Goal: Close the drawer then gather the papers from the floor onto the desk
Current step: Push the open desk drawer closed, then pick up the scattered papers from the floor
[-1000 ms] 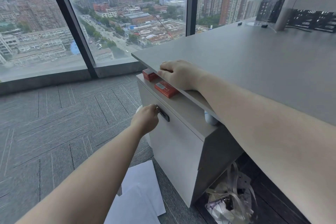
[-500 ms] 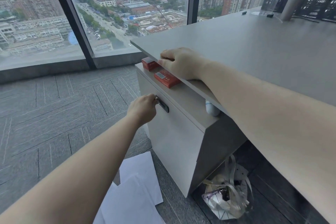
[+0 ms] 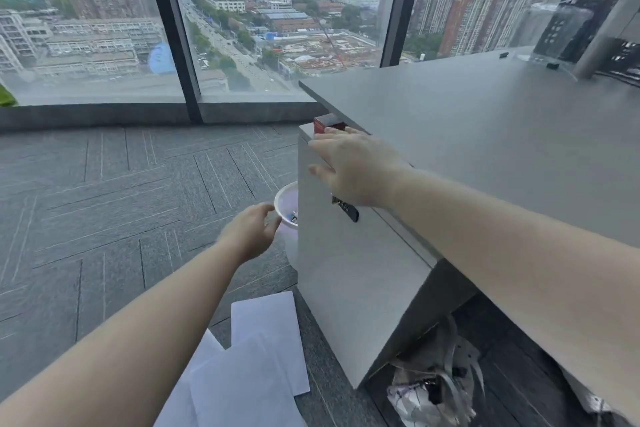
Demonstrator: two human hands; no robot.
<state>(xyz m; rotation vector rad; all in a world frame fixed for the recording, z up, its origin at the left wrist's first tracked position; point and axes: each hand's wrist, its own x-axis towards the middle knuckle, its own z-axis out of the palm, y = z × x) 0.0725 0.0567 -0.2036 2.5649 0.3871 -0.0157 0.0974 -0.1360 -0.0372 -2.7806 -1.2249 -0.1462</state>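
The pale grey drawer cabinet (image 3: 346, 281) stands under the grey desk (image 3: 485, 135), its drawer front nearly flush, with a black handle (image 3: 348, 211) on it. My right hand (image 3: 349, 166) hangs open over the cabinet's top front edge, fingers spread, off the desk. My left hand (image 3: 251, 230) floats open to the left of the cabinet, holding nothing. White papers (image 3: 252, 357) lie overlapping on the carpet in front of the cabinet, partly behind my left forearm.
A red box (image 3: 325, 123) sits on the cabinet top under the desk edge. A white bin (image 3: 287, 208) stands on the floor left of the cabinet. A plastic bag (image 3: 433, 388) lies under the desk. Floor-to-ceiling windows lie ahead; a monitor stand (image 3: 599, 48) is at far right.
The drawer has slid in under the desk. My left hand let go of the handle and drew back left. My right hand left the desk edge and moved over the cabinet front.
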